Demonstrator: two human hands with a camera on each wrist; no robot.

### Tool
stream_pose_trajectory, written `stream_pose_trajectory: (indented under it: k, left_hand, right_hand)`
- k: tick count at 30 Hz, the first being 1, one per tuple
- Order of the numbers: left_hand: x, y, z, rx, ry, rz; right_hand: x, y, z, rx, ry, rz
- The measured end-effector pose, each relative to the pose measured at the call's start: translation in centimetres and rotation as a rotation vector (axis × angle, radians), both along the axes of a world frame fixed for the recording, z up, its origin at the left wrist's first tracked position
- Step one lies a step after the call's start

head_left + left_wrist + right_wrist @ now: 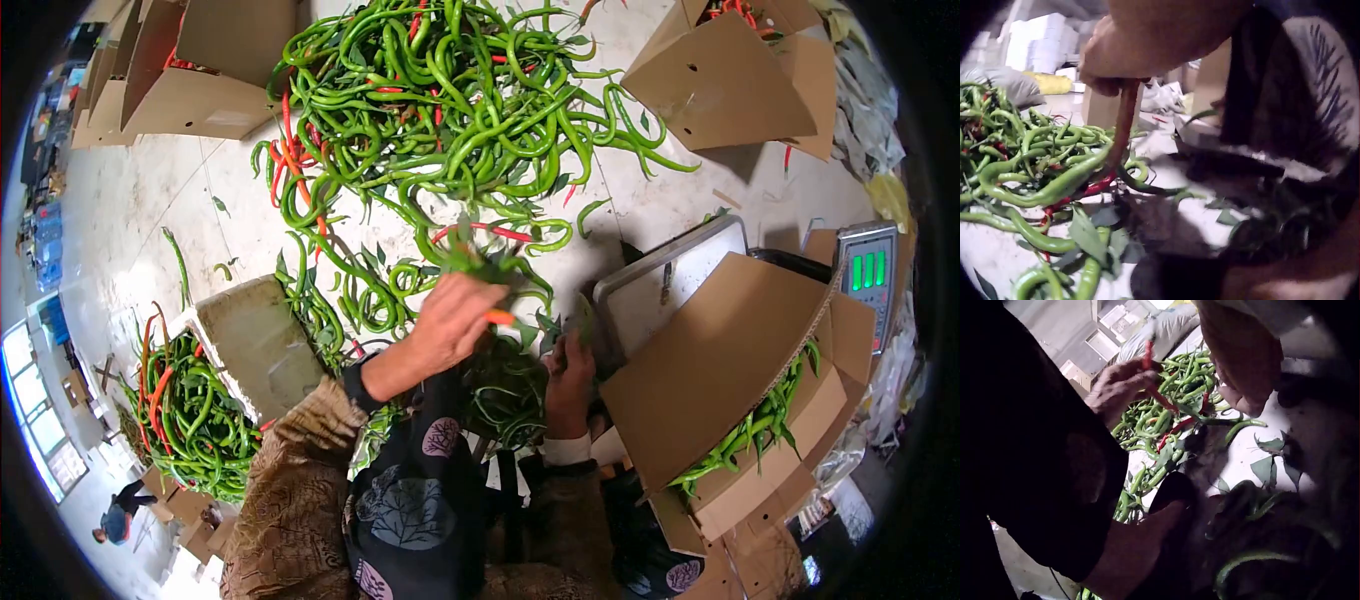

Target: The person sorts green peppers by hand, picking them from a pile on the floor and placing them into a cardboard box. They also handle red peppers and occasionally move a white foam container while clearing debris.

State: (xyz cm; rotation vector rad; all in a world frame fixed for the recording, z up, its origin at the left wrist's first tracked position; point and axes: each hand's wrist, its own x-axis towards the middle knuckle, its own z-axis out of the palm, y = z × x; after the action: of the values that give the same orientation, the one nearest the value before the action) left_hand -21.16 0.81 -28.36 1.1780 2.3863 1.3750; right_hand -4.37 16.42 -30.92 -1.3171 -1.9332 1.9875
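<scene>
My left hand (pixel 455 318) grips a red chili pepper (pixel 1124 122) over the near edge of a big heap of long green chili peppers (pixel 440 110). An orange-red end of that pepper shows beside the fingers in the head view, and its red length rises from the hand (pixel 1116 390) in the right wrist view. Lower and to the right, my right hand (pixel 570 385) has its fingers bent. A blurred green chili pepper (pixel 585 312) stands out from its fingertips. Between the hands and my lap, more green peppers (pixel 505 395) lie in shadow.
At left, a foam box lid (pixel 262 345) leans by a pile of green and red peppers (pixel 200 410). An open carton (pixel 720 370) with green peppers stands at right beside a scale display (pixel 868 275). Other cartons (pixel 715 85) flank the heap.
</scene>
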Motion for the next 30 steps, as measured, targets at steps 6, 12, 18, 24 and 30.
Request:
stream_pose_trajectory:
  k: [6,12,18,24,30]
  left_hand:
    - [-4.7,0.0,9.1,0.397,-0.891,0.554]
    - [-5.0,2.9,2.8,0.42,-1.598,0.244]
    - [-5.7,3.5,-6.2,0.243,-1.147,0.198]
    - [-5.0,1.1,-12.7,-0.676,0.146,0.135]
    - [-4.0,0.0,-7.3,-0.17,-0.367,0.31]
  right_hand:
    - [-2.2,-0.4,2.9,-0.285,-0.045,-0.125]
    - [-4.2,-2.5,3.3,-0.618,0.123,0.03]
    - [-3.1,-1.3,1.0,-0.847,0.086,-0.156]
    - [0.3,0.0,-2.6,-1.083,0.192,-0.228]
    - [-0.8,0.5,-0.6,-0.794,0.179,-0.294]
